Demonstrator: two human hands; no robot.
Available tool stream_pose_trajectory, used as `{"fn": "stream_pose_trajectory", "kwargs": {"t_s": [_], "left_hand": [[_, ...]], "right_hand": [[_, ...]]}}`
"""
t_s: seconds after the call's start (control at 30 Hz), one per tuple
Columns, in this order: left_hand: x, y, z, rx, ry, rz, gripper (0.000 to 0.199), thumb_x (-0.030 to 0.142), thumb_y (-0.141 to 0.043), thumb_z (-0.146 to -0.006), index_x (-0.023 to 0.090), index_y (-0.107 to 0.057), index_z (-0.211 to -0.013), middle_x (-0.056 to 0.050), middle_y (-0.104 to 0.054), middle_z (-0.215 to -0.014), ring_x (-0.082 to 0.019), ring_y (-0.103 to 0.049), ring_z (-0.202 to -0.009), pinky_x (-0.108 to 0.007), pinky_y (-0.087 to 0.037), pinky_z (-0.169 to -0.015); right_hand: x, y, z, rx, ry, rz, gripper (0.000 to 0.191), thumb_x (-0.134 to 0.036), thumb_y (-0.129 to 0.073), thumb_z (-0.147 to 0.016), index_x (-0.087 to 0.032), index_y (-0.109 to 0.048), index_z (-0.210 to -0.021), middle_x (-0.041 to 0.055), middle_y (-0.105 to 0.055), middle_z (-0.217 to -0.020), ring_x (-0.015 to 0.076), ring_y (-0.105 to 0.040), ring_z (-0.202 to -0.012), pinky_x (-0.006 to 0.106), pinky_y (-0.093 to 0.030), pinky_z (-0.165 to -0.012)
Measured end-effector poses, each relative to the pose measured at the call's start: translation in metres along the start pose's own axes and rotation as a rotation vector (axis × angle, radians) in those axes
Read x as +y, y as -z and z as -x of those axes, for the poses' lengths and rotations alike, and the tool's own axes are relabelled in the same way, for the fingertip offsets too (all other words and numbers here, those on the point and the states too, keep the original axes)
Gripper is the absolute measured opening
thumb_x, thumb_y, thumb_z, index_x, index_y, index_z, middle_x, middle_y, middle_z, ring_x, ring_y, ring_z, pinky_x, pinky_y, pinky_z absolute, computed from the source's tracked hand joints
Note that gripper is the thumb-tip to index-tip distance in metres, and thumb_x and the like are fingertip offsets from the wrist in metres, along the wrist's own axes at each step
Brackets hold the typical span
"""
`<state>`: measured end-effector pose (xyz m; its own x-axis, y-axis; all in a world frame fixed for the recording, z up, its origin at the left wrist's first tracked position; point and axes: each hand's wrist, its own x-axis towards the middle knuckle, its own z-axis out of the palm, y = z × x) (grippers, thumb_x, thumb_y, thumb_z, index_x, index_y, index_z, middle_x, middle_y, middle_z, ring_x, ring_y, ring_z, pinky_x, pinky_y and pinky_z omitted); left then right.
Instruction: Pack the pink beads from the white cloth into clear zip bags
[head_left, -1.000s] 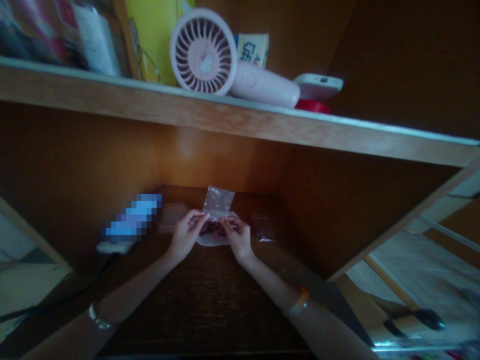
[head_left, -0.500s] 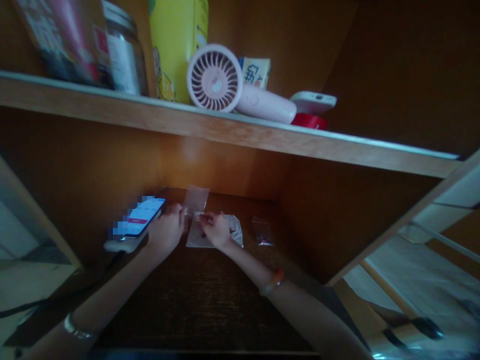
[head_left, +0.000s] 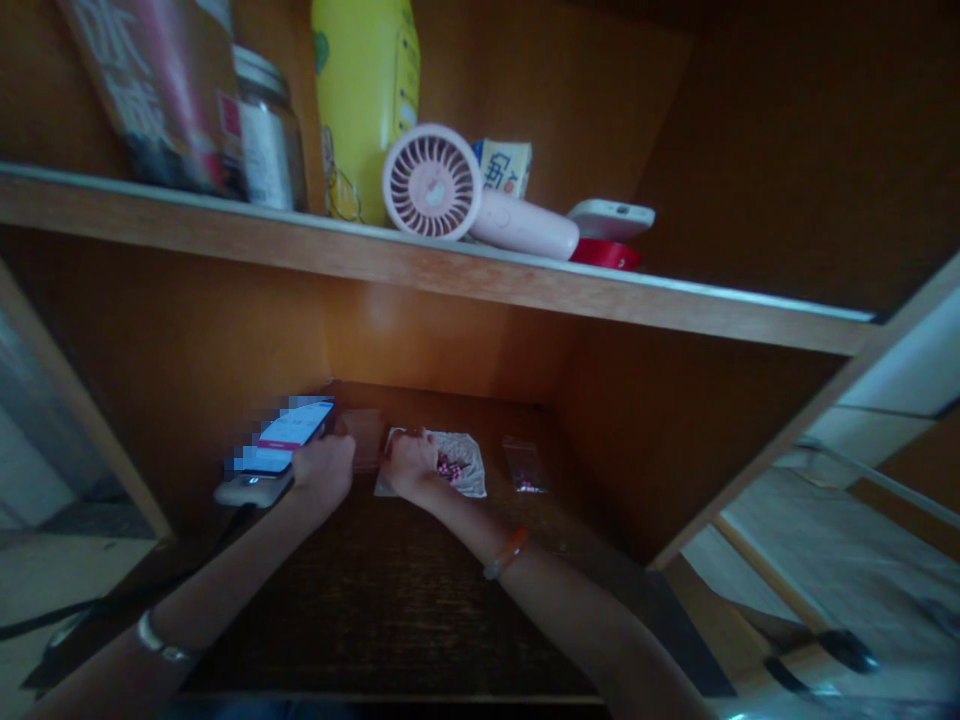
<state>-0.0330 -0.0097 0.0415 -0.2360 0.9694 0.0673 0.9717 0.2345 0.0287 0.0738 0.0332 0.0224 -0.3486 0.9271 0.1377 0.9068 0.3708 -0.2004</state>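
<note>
On the dark wooden surface, a white sheet carries small pink and dark beads. My right hand rests over its left part with the fingers curled in; what they hold, if anything, is hidden. A clear plastic bag lies left of the sheet. My left hand is closed at that bag's left edge, beside the lit phone, and seems to pinch the bag. Another small clear bag with beads at its bottom lies right of the sheet.
The phone leans on a white device with a dark cable. Overhead, a shelf edge crosses the view; on it stand a pink fan, a yellow container, a jar, a small box and a white device on a red object.
The clear bag has come down and left with my left hand. My right hand has moved slightly left and away from it, uncovering the beads. The camera view has shifted a little.
</note>
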Motion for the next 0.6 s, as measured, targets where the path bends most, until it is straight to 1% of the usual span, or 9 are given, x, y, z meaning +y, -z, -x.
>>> {"fn": "stream_pose_trajectory", "kwargs": {"t_s": [0.1, 0.2, 0.23, 0.27, 0.33, 0.37, 0.43, 0.5, 0.6], "left_hand": [[0.004, 0.008, -0.001, 0.035, -0.006, -0.012, 0.036, -0.001, -0.034, -0.080, 0.003, -0.065, -0.099, -0.026, -0.066, -0.091, -0.035, -0.064, -0.089, -0.041, -0.050, -0.069], [0.013, 0.011, -0.001, 0.148, -0.069, -0.013, 0.036, 0.010, -0.033, -0.085, 0.005, -0.056, -0.113, -0.023, -0.066, -0.094, -0.033, -0.065, -0.087, -0.040, -0.050, -0.067], [0.018, 0.011, 0.000, 0.190, -0.101, -0.008, 0.035, 0.014, -0.033, -0.087, 0.006, -0.054, -0.113, -0.022, -0.065, -0.096, -0.033, -0.064, -0.087, -0.039, -0.050, -0.067], [0.023, 0.010, 0.001, 0.221, -0.133, -0.002, 0.033, 0.018, -0.033, -0.088, 0.007, -0.054, -0.111, -0.020, -0.065, -0.097, -0.032, -0.064, -0.088, -0.039, -0.050, -0.067], [0.037, 0.007, 0.005, 0.244, -0.196, 0.024, 0.029, 0.023, -0.035, -0.088, 0.011, -0.056, -0.105, -0.017, -0.065, -0.096, -0.030, -0.064, -0.087, -0.037, -0.049, -0.067], [0.044, 0.004, 0.007, 0.240, -0.226, 0.046, 0.028, 0.024, -0.036, -0.088, 0.012, -0.056, -0.103, -0.016, -0.065, -0.093, -0.029, -0.064, -0.084, -0.037, -0.049, -0.067], [0.057, -0.001, 0.012, 0.252, -0.303, 0.101, 0.025, 0.024, -0.037, -0.088, 0.014, -0.056, -0.099, -0.014, -0.066, -0.090, -0.027, -0.063, -0.081, -0.037, -0.047, -0.069], [0.066, -0.008, 0.017, 0.303, -0.397, 0.153, 0.023, 0.023, -0.037, -0.088, 0.015, -0.057, -0.095, -0.012, -0.066, -0.090, -0.025, -0.061, -0.082, -0.037, -0.045, -0.074], [0.072, -0.017, 0.022, 0.372, -0.530, 0.216, 0.019, 0.022, -0.039, -0.088, 0.016, -0.058, -0.090, -0.011, -0.065, -0.089, -0.024, -0.059, -0.083, -0.039, -0.042, -0.080]], "right_hand": [[0.029, 0.018, 0.007, 0.042, -0.032, 0.054, 0.026, -0.027, -0.051, -0.082, -0.011, -0.068, -0.094, 0.0155, -0.067, -0.099, 0.0286, -0.055, -0.106, 0.040, -0.042, -0.087], [0.072, 0.035, 0.016, 0.118, -0.169, 0.120, 0.034, -0.024, -0.054, -0.079, -0.009, -0.061, -0.109, 0.0178, -0.062, -0.109, 0.0284, -0.057, -0.103, 0.039, -0.045, -0.084], [0.087, 0.039, 0.020, 0.112, -0.229, 0.148, 0.035, -0.022, -0.053, -0.080, -0.008, -0.060, -0.111, 0.0195, -0.061, -0.111, 0.0285, -0.057, -0.103, 0.039, -0.046, -0.082], [0.101, 0.042, 0.025, 0.088, -0.291, 0.169, 0.033, -0.023, -0.052, -0.081, -0.009, -0.061, -0.110, 0.0207, -0.060, -0.112, 0.0290, -0.058, -0.102, 0.038, -0.047, -0.080], [0.124, 0.044, 0.035, 0.007, -0.373, 0.169, 0.026, -0.025, -0.050, -0.084, -0.010, -0.067, -0.096, 0.0212, -0.062, -0.106, 0.0300, -0.060, -0.100, 0.038, -0.048, -0.076], [0.132, 0.043, 0.040, -0.034, -0.383, 0.152, 0.025, -0.025, -0.050, -0.084, -0.010, -0.068, -0.093, 0.0205, -0.065, -0.101, 0.0296, -0.062, -0.095, 0.037, -0.049, -0.073], [0.144, 0.041, 0.048, -0.050, -0.396, 0.142, 0.021, -0.021, -0.051, -0.083, -0.011, -0.069, -0.088, 0.0195, -0.067, -0.093, 0.0282, -0.065, -0.088, 0.035, -0.050, -0.069], [0.150, 0.038, 0.053, -0.027, -0.405, 0.136, 0.019, -0.015, -0.051, -0.082, -0.010, -0.069, -0.085, 0.0196, -0.068, -0.089, 0.0274, -0.066, -0.084, 0.034, -0.050, -0.068], [0.153, 0.039, 0.054, 0.011, -0.404, 0.097, 0.017, -0.012, -0.051, -0.081, -0.010, -0.068, -0.083, 0.0203, -0.068, -0.088, 0.0273, -0.067, -0.082, 0.034, -0.049, -0.068]]}}
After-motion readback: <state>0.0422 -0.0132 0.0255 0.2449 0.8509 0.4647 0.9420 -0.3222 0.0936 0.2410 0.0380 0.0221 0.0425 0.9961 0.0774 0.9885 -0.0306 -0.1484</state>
